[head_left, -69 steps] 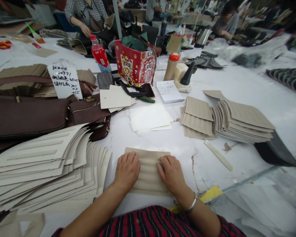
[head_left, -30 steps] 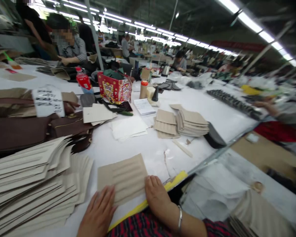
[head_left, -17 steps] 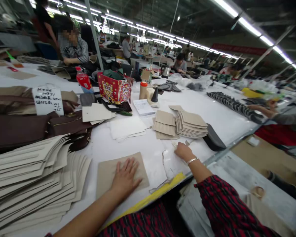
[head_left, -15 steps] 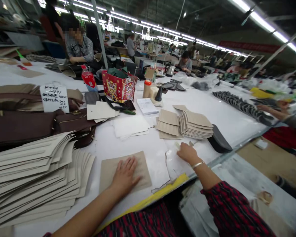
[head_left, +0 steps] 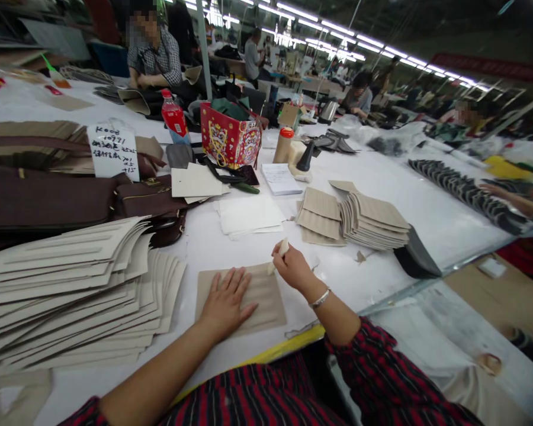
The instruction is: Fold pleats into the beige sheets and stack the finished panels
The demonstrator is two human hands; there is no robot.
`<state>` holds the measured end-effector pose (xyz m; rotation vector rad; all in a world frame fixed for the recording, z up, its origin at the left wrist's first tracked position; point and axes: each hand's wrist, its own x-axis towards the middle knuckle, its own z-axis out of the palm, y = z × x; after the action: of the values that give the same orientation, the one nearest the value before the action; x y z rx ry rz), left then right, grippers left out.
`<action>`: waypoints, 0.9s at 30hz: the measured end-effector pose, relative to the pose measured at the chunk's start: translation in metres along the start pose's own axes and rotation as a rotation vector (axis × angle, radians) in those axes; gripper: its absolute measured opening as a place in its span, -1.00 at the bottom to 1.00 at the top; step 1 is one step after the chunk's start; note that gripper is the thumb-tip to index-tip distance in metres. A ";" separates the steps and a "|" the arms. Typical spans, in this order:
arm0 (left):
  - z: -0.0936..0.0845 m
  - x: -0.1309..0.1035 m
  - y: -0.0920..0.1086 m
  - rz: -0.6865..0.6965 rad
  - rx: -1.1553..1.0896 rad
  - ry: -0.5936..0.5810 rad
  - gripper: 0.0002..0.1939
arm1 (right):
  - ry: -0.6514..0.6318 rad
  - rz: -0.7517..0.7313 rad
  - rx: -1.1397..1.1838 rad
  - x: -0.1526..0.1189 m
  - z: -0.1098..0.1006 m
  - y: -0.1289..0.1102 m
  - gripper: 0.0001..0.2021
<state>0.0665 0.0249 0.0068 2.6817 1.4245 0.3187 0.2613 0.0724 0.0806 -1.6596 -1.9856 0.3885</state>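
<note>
Indoors, a white worktable [head_left: 382,171] stretches across a busy workshop, a person in a checked top [head_left: 166,59] at its far side. A fanned stack of pale panels [head_left: 80,284] crowds the near left, below a dark brown bag [head_left: 48,198] that runs out of view. To the right lies a row of dark curved pieces [head_left: 464,192]; nearer sits a beige bundle [head_left: 375,219]. A red patterned box [head_left: 231,139] stands beyond, loose white sheets [head_left: 251,214] between it and the hands. Near the front edge, a beige panel [head_left: 266,305] lies flat. The left hand [head_left: 225,305] rests palm down on it, fingers slightly spread, thumb apart. The right hand [head_left: 293,267], bracelet [head_left: 320,297] at the wrist, is closed around a slim pale stick [head_left: 283,247], its tip at the panel's far right corner; whether it touches is hard to tell.
</note>
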 end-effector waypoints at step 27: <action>-0.035 -0.038 -0.015 0.329 -0.152 -0.251 -0.45 | -0.124 0.218 0.435 -0.048 -0.030 -0.016 -0.79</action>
<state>0.0261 0.0008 0.0333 2.7061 0.8571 0.1002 0.2704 0.0186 0.1040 -1.5947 -1.6509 0.9507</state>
